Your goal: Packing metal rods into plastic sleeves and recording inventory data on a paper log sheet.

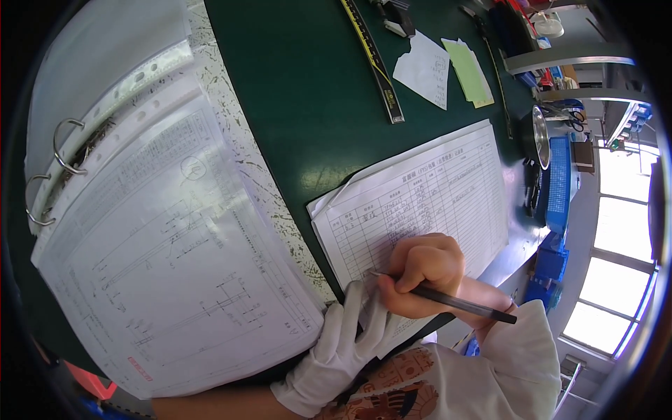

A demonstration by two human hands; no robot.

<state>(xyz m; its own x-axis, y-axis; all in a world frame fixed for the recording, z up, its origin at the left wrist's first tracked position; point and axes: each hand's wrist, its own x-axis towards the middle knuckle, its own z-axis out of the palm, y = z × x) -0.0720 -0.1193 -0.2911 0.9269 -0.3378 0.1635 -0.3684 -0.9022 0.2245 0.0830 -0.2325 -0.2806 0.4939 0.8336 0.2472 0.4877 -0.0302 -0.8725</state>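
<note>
My bare right hand [428,269] grips a dark pen [470,305], whose tip touches a printed table form [458,185] on a stack of papers. Handwriting fills several upper rows of the form. My left hand [336,360], in a white glove, lies with fingers stretched out over the near left edge of the papers. To its left, an open ring binder [59,157] holds technical drawings in clear sleeves [196,269]. The drawing on top carries thin line figures and a red stamp.
On the green table [287,84] lie a black and yellow ruler [374,66], a torn white paper [425,70] and green notes [470,70]. A worn pale strip [262,192] runs beside the binder. A metal bowl [539,136] and blue basket [558,175] stand at right.
</note>
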